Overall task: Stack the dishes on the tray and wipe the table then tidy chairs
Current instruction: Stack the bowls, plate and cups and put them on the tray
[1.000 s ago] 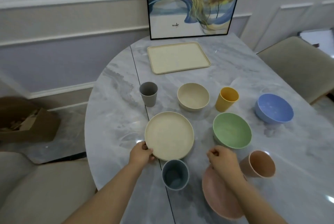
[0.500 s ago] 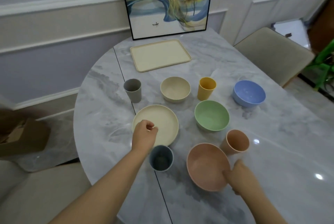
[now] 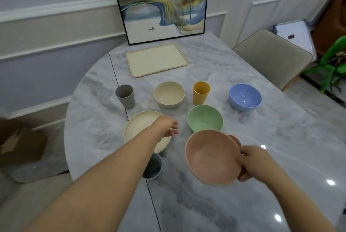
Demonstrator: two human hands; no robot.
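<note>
Tray (image 3: 156, 60) at 12 o'clock sat bare; right hand (image 3: 252, 162) gripped the pink bowl (image 3: 211, 158), left hand (image 3: 168, 126) loosely curled, holding nothing; stacking barely begun.

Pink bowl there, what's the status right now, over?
Right hand grips round pink plastic bowl by its rim, tilted. Left hand loosely curled, holding nothing, over round cream plate. Rectangular cream tray bare; green bowl lies between.

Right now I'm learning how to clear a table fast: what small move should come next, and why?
Probably carry the pink bowl, gripped at its rim by the right hand, forward and set it into the green bowl just beyond it. The beige tray holds nothing yet, and nesting bowls first would save trips.
</note>
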